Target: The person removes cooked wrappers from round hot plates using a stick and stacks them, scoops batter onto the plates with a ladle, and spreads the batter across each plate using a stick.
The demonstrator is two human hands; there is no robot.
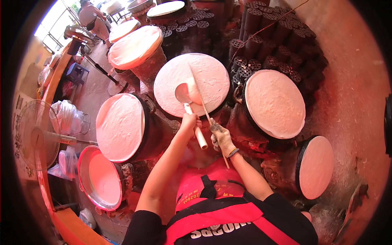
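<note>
My left hand (191, 121), bare, grips the white handle (200, 137) of a round-headed metal ladle (181, 93). The ladle head is over a large round pale sheet of dough or batter (171, 73) on a dark griddle. My right hand (221, 137), in a soiled work glove, holds a long thin wooden stick (205, 111). The stick slants across the same sheet, its far end reaching the middle. Between stick and ladle lies a smooth pale patch (195, 94); whether it is a lifted flap or batter is unclear.
More griddles with pale sheets stand around me, at left (121, 127), right (275, 104) and far right (316, 167). A basin of pale liquid (104, 174) sits lower left. Stacked honeycomb briquettes (275, 33) rise behind. A pedestal fan (37, 136) is at left; a person (95, 20) stands farther back.
</note>
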